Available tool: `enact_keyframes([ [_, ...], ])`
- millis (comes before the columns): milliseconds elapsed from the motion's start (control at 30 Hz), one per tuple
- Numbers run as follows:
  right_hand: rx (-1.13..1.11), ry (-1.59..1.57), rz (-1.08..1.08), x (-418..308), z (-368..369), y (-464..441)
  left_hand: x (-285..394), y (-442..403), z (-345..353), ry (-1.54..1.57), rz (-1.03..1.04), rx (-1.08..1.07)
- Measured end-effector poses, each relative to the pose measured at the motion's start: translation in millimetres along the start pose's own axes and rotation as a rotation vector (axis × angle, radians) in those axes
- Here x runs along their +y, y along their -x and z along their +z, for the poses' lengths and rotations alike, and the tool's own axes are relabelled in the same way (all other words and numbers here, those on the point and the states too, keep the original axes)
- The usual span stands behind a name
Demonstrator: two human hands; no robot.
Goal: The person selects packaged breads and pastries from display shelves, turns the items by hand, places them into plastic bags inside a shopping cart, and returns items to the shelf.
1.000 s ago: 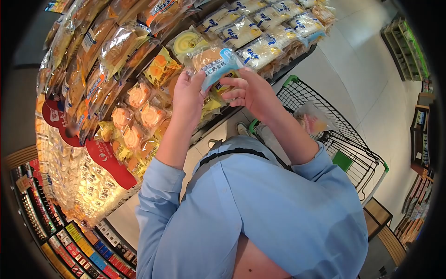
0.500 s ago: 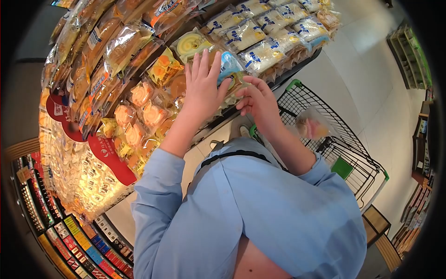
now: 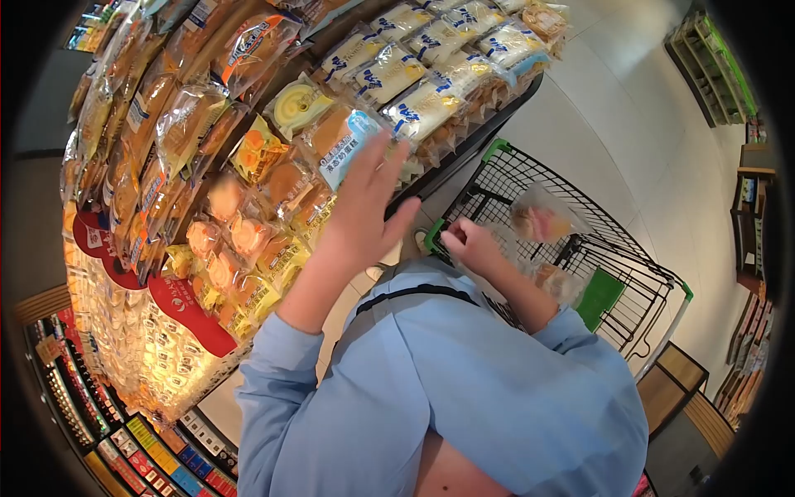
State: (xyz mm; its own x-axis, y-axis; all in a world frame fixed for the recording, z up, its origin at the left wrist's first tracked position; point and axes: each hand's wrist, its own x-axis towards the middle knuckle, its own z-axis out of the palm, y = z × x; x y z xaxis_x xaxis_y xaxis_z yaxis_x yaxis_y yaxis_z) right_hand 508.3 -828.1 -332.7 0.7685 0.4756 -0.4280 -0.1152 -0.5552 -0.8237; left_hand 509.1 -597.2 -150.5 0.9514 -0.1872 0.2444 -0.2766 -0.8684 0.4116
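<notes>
My left hand (image 3: 363,211) is open above the front of the bakery display, its fingers spread and slightly blurred. Just past its fingertips lies a wrapped cake with a blue and white label (image 3: 338,157). Between the display and the shopping cart is my right hand (image 3: 476,247), fingers curled closed by the cart's green corner. Whatever it may hold is hidden. The wire shopping cart (image 3: 613,203) carries a clear bag of pinkish food (image 3: 542,222) and another wrapped item (image 3: 556,282) beside my right forearm.
White-wrapped bread packs (image 3: 426,106) fill the far end of the display. Orange-topped wrapped pastries (image 3: 224,269) and bagged loaves (image 3: 178,124) lie to the left, above a red sign (image 3: 186,315). Shelves (image 3: 710,74) stand beyond the aisle floor (image 3: 600,91).
My left hand has lifted back from the packages, uncovering the blue-labelled cake. My right hand has moved down toward the cart and its fingers have curled in. The view has shifted slightly.
</notes>
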Motion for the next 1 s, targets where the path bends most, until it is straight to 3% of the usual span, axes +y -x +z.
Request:
enact_keyframes([
  [33,0.001,-0.002,0.004,20.2,9.3,2.9,7.6,6.1,-1.0,0.286,0.080,-0.073],
  [67,-0.030,0.156,0.013,46.4,23.8,4.6,12.1,12.7,-0.7,0.286,0.080,-0.074],
  [133,-0.063,0.313,0.018,71.3,44.6,10.9,19.3,25.3,-0.6,0.588,-0.043,-0.434],
  [200,-0.253,0.447,0.124,83.0,58.7,15.5,9.7,45.1,14.8,0.553,-0.085,-0.441],
  [267,-0.222,0.435,0.067,105.0,68.3,8.9,-6.3,70.4,34.6,0.499,-0.125,-0.422],
  [433,-0.202,0.504,-0.005,118.0,84.8,-12.6,-50.9,159.2,85.9,0.356,-0.552,-0.506],
  [500,-0.236,0.515,0.067,109.3,81.3,-11.8,-90.4,225.9,133.9,0.328,-0.596,-0.473],
  [567,-0.229,0.522,0.047,106.1,78.9,-8.8,-120.1,302.4,169.5,0.398,-0.780,-0.484],
  [700,-0.111,0.524,-0.006,112.2,88.0,-7.0,-116.9,449.1,156.5,0.176,-1.109,-0.741],
  [767,-0.099,0.536,-0.039,113.9,90.5,-7.0,-101.6,518.4,149.8,0.180,-1.285,-0.626],
  [833,-0.083,0.522,-0.124,144.1,95.0,-18.3,-79.6,580.3,150.6,0.317,-1.519,-0.296],
  [933,0.002,0.479,-0.128,172.1,95.1,-35.1,-29.1,646.8,165.0,0.343,-1.642,-0.004],
  [1000,0.049,0.511,-0.123,153.5,92.9,-20.0,1.9,694.1,205.2,0.323,-1.698,0.182],
])
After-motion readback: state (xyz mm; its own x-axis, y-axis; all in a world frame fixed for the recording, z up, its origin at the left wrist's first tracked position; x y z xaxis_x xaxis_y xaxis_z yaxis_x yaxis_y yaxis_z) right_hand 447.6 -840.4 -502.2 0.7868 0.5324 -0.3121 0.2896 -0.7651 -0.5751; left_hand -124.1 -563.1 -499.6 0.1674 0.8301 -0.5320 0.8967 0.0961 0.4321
